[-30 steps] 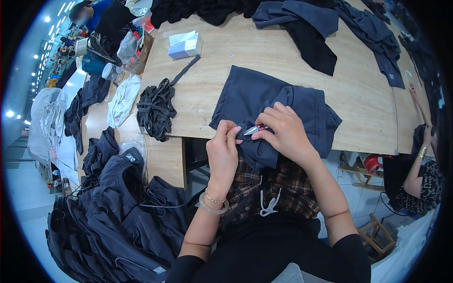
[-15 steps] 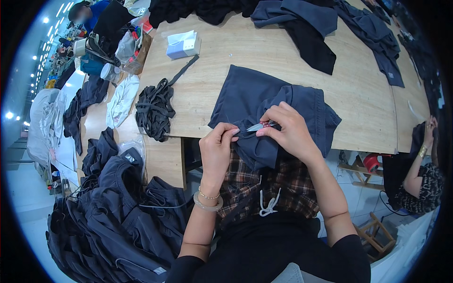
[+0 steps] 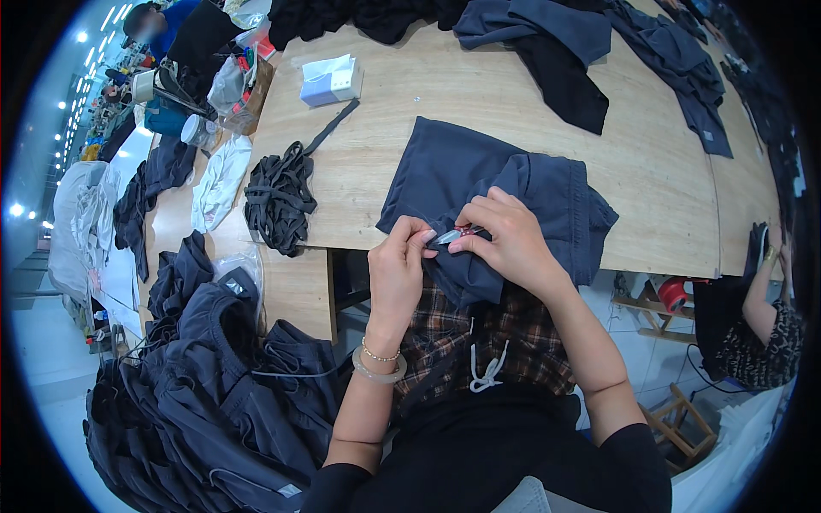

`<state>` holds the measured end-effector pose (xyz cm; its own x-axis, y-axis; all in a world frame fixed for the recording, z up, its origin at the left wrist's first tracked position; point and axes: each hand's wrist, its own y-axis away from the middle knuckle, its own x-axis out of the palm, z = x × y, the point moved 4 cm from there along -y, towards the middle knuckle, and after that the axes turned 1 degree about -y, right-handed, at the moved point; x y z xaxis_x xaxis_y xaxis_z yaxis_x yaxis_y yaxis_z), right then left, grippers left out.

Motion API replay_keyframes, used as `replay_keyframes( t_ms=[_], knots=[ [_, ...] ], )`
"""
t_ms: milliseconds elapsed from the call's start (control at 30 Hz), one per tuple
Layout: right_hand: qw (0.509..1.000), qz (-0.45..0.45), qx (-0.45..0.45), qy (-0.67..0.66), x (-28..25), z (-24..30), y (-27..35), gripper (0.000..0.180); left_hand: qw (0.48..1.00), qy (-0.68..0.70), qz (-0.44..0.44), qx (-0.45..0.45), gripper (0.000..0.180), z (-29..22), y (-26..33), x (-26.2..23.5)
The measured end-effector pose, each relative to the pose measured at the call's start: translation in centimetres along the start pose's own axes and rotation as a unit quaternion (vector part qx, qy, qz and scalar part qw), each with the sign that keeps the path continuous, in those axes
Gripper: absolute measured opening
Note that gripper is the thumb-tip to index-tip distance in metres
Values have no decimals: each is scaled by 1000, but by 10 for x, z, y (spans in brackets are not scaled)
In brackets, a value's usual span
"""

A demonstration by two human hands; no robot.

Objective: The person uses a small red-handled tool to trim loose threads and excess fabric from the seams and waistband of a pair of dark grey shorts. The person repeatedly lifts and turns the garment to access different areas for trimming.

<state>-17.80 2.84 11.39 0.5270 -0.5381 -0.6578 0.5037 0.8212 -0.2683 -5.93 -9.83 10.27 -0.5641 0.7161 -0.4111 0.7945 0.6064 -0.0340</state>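
A dark blue-grey garment [image 3: 462, 162] with a gathered elastic waistband lies over the table's front edge and hangs toward my lap. Pinched between the thumb and fingers of my left hand [image 3: 400, 256] is a bit of its cloth. My right hand [image 3: 509, 235] is closed round small thread snips [image 3: 462, 232] with red on the handle and pale metal blades. The blades point left, and their tips reach the cloth right at my left fingertips. Whether a thread sits between the blades is too small to tell.
Left of the garment lies a heap of dark elastic strips [image 3: 280, 201], with a tissue box [image 3: 332, 81] behind it. Dark garments are piled [image 3: 214, 385] at my lower left. More cloth [image 3: 539, 51] lies at the far edge. On the right, a co-worker's arm [image 3: 761, 291] rests near the table.
My right hand and the snips have moved slightly left, bringing the blade tips to my left fingertips. The co-worker's arm at the right has shifted.
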Motion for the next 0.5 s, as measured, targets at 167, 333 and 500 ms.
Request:
replay_keyframes(
  t_ms=[167, 333, 500],
  knots=[
    [983, -55, 72, -162, -1, -9, 3, 33, 981, 174, -10, -88, 12, 19, 0, 1],
    [945, -178, 165, -220, 17, 0, 38, 36, 973, 201, -36, -109, 19, 20, 3, 2],
    [957, -218, 116, -151, 54, 14, 67, 39, 982, -161, -72, 66, 8, 7, 3, -2]
  ],
)
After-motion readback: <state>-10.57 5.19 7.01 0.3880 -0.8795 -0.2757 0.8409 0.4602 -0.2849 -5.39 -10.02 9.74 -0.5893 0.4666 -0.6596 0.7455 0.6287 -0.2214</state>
